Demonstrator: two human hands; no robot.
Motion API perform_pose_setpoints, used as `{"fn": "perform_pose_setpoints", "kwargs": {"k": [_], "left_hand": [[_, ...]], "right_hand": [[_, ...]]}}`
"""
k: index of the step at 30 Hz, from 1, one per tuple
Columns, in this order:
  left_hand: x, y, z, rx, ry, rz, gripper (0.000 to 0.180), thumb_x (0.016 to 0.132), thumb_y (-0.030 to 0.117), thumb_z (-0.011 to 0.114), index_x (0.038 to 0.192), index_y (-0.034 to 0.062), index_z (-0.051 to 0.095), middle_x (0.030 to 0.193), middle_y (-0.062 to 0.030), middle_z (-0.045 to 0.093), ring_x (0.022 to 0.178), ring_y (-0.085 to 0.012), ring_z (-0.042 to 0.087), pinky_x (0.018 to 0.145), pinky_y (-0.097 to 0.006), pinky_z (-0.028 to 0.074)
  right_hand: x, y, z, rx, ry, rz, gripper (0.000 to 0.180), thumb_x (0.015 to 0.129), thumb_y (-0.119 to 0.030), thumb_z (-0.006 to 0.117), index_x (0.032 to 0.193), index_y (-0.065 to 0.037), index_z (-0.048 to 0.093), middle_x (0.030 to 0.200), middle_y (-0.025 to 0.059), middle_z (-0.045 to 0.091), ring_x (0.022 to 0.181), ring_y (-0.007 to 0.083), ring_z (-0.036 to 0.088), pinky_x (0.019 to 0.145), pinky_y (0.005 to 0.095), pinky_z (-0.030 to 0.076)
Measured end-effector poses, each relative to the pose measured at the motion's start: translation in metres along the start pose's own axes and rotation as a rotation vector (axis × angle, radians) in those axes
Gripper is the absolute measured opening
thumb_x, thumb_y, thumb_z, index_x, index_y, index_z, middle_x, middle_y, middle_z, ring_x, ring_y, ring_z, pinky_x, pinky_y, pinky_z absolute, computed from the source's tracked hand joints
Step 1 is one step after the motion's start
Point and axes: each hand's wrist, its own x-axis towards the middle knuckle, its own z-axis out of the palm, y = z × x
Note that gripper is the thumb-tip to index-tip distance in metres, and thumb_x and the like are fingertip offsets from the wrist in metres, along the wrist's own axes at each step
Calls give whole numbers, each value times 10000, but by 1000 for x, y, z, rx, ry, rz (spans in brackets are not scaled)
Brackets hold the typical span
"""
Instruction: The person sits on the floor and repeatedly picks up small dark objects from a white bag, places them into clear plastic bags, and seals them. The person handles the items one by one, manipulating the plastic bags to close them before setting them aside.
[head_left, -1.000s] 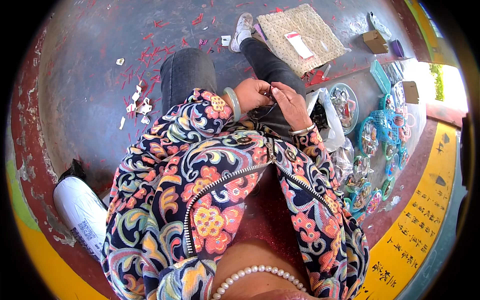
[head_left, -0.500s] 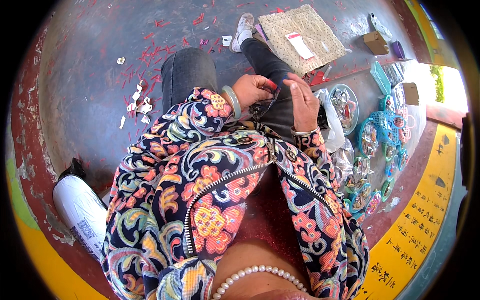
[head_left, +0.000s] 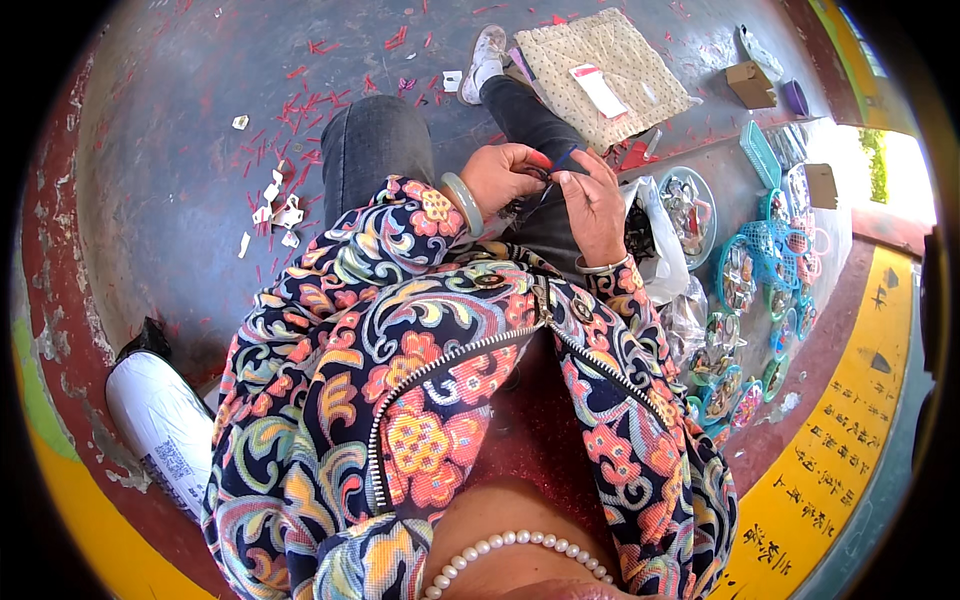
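Over my lap, my left hand (head_left: pixel 503 182) is closed with thumb and fingertips together on a small dark piece (head_left: pixel 525 207), partly hidden by the fingers. Red shows at the tip of its index finger. Facing it, my right hand (head_left: pixel 594 203) has thumb and fingers bent into a pinch, its tips close to the left ones. A thin blue strip (head_left: pixel 564 157) shows at the right fingertips. Too little of either piece is visible to name its kind. The left wrist wears a pale bangle (head_left: pixel 463 203).
At my right stand several blue and green baskets (head_left: pixel 768 255) of small items, a basin (head_left: pixel 714 215) and a white plastic bag (head_left: pixel 650 262). A patterned mat (head_left: pixel 648 70) lies ahead. Red scraps (head_left: pixel 300 112) litter the floor. A white sack (head_left: pixel 158 415) sits at my left.
My right hand has turned and moved left toward the left hand, its fingers bending from nearly straight into a pinch. The left hand has barely moved.
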Motion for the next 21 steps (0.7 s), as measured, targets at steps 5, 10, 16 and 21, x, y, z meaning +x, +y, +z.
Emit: {"fn": "perform_pose_setpoints", "kwargs": {"k": [5, 10, 16, 21], "left_hand": [[-1, 0, 0, -9, -8, 39, 296, 739, -50, 574, 1032, -40, 537, 940, -77, 605, 859, -117, 572, 757, -233, 451], [-1, 1, 1, -36, -49, 2, 313, 741, -46, 573, 1050, -36, 526, 943, -75, 601, 855, -115, 569, 751, -235, 453], [-3, 0, 3, -27, -75, -25, 320, 742, -38, 579, 1057, -28, 522, 928, -63, 601, 823, -103, 566, 714, -237, 456], [-2, -4, 1, 44, -160, -48, 302, 746, -31, 583, 1043, -14, 532, 908, -45, 601, 798, -83, 551, 695, -230, 451]], "right_hand": [[-1, 2, 4, 156, -22, 101, 192, 816, -197, 561, 850, -33, 654, 1050, 152, 570, 1055, 317, 487, 901, 357, 364], [0, -5, 3, 160, -49, 57, 211, 826, -218, 551, 866, -38, 653, 1082, 155, 557, 1082, 303, 472, 913, 351, 351], [0, -2, 5, 254, -134, 181, 280, 851, -285, 513, 866, -43, 654, 1108, 158, 544, 1099, 306, 456, 922, 350, 340], [1, 2, 7, 196, -188, 162, 345, 865, -340, 475, 866, -45, 653, 1106, 153, 545, 1102, 305, 449, 917, 347, 344]]}}
